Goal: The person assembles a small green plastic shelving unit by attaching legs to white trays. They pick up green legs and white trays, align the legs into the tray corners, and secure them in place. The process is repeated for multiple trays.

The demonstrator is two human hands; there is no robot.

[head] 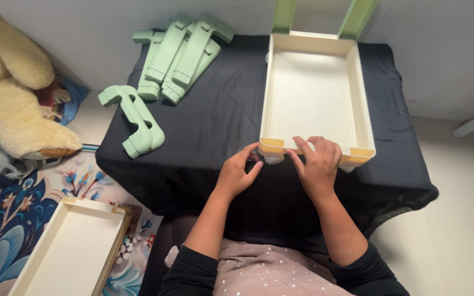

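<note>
Hands meet at the cream tray's near rim: right hand curled over it, left hand pinching its corner.

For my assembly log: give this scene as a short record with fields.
surface: black cloth over a low table
left hand: at the near left corner of the cream tray
right hand: resting on the tray's near rim
green parts: a pile of pale green parts at the far left, one green bracket apart from them
floor: second cream tray, plush toy
</note>
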